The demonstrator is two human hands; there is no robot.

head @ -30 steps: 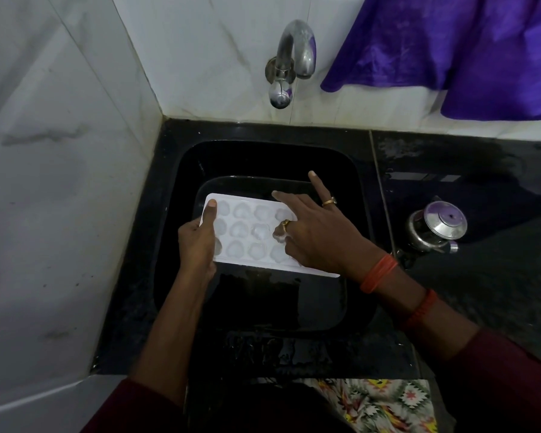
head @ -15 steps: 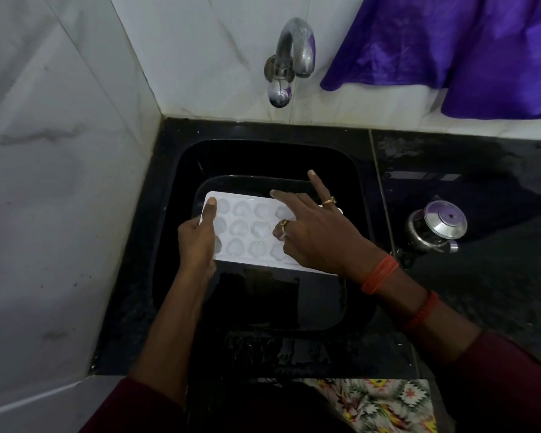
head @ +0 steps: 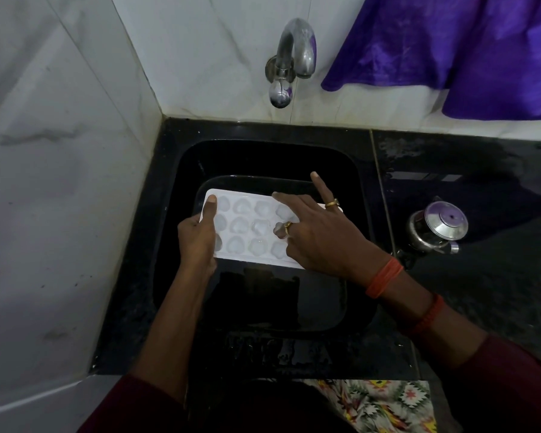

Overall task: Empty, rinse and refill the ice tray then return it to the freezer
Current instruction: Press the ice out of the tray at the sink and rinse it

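Your left hand (head: 197,239) clamps the white plastic ice tray (head: 247,228) over the black sink (head: 175,214) so your spread-fingered right hand (head: 319,235) can likely press cubes out.

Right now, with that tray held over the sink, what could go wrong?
1. Only the left hand grips the ice tray, by one end, over the sink; pressing from the right hand could tip it loose.
2. Any cubes popping out may skid onto the wet-looking counter instead of into the sink.
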